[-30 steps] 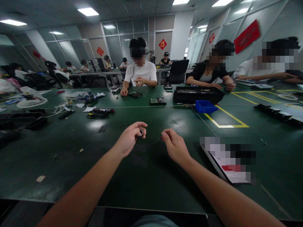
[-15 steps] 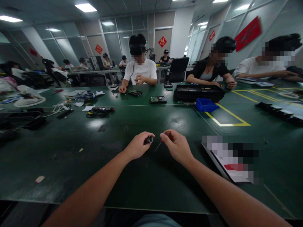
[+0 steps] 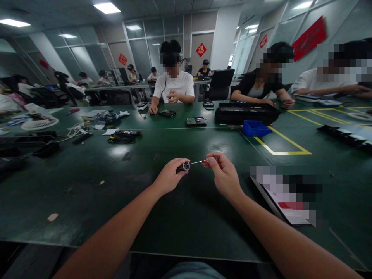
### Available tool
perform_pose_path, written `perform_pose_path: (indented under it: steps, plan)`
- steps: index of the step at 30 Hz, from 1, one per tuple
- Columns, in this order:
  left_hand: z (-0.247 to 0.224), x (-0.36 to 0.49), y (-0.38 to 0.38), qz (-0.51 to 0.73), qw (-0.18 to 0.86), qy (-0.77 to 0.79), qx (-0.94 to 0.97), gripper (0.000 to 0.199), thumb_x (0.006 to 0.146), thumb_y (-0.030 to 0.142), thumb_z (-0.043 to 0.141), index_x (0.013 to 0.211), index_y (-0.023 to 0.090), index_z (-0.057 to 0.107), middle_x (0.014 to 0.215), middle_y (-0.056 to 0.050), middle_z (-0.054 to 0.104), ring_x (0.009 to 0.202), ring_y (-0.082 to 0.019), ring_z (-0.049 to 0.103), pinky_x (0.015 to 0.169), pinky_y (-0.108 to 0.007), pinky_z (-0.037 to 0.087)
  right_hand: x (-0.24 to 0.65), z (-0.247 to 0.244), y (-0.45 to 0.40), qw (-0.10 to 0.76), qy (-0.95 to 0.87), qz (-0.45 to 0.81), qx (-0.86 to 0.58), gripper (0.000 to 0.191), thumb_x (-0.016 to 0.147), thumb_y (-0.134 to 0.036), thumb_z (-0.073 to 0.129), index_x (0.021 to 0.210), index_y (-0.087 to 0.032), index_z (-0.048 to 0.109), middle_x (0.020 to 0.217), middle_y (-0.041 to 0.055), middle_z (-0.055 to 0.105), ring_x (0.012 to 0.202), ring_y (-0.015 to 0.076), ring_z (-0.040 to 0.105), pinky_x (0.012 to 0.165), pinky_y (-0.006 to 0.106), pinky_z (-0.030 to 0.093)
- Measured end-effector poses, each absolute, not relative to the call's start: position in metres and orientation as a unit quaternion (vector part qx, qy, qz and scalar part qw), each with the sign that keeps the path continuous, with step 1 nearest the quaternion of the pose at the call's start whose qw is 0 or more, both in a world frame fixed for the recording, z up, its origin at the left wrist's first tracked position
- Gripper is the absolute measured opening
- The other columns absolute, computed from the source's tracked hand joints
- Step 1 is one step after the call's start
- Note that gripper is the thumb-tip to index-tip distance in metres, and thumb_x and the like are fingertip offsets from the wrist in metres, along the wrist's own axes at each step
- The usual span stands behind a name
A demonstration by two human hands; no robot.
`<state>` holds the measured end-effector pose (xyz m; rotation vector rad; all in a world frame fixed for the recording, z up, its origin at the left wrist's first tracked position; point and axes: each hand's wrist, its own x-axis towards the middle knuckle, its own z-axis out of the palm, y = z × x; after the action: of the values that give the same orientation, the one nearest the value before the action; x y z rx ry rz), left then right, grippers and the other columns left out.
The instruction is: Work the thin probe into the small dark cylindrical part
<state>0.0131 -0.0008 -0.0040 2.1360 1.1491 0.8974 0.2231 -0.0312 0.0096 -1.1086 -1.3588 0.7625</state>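
Note:
My left hand (image 3: 171, 177) is closed around a small dark cylinder (image 3: 185, 166) whose round, silvery open end faces right and toward me. Its inside is too small to make out fully. In my right hand (image 3: 225, 172) I grip a screwdriver (image 3: 205, 160) by its reddish, partly clear handle. The thin metal shaft points left, and its tip is at the rim of the cylinder's opening; whether it touches cannot be told. Both hands are held above the green table (image 3: 174, 224).
Right of my arm lies a white box or booklet (image 3: 286, 215), partly blurred. Farther off are a blue bin (image 3: 257, 128), a long black case (image 3: 247, 113), a hard drive (image 3: 196, 121) and coiled black cable (image 3: 123, 136). A co-worker (image 3: 174, 87) sits opposite.
My right hand has turned the screwdriver from pointing down to nearly level, bringing its tip to the cylinder. My left hand has tilted the cylinder's open end more into view.

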Motion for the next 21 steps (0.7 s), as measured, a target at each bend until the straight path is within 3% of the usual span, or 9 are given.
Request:
perform_pose_path:
  steps: [9,15,18,21]
  plan:
    - [-0.001,0.014,-0.001,0.331,0.275,0.456,0.779,0.043,0.087,0.017,0.066,0.129,0.023,0.060,0.130,-0.007,0.063,0.122,-0.025,0.057,0.110,-0.045,0.041,0.224,0.014,-0.033,0.554,-0.607,0.290,-0.491,0.024,0.093,-0.043,0.056,0.098,-0.021,0.064,0.086,0.0052,0.073,0.080,0.0212,0.070,0.075,0.036,0.054]
    - [-0.004,0.012,0.000,0.334,0.269,0.431,0.794,0.036,0.086,0.016,0.068,0.121,0.022,0.066,0.122,-0.006,0.066,0.115,-0.023,0.060,0.105,-0.041,0.045,0.226,0.022,-0.038,0.482,-0.654,0.171,-0.558,0.041,0.089,-0.054,0.061,0.063,-0.022,0.055,0.053,-0.0028,0.055,0.049,0.0137,0.050,0.050,0.027,0.036]
    - [-0.006,0.011,0.001,0.335,0.263,0.424,0.799,0.036,0.085,0.017,0.070,0.120,0.023,0.067,0.121,-0.006,0.067,0.115,-0.023,0.060,0.105,-0.041,0.044,0.226,0.022,-0.039,0.478,-0.669,0.162,-0.545,0.035,0.090,-0.050,0.061,0.068,-0.023,0.058,0.057,-0.0025,0.058,0.052,0.0144,0.053,0.052,0.027,0.039]
    - [-0.007,0.010,0.001,0.334,0.262,0.421,0.802,0.037,0.085,0.018,0.070,0.121,0.023,0.066,0.121,-0.006,0.067,0.115,-0.023,0.060,0.105,-0.041,0.044,0.225,0.022,-0.039,0.488,-0.691,0.172,-0.505,0.018,0.092,-0.039,0.058,0.088,-0.022,0.065,0.077,0.0019,0.070,0.069,0.0185,0.064,0.064,0.030,0.048]
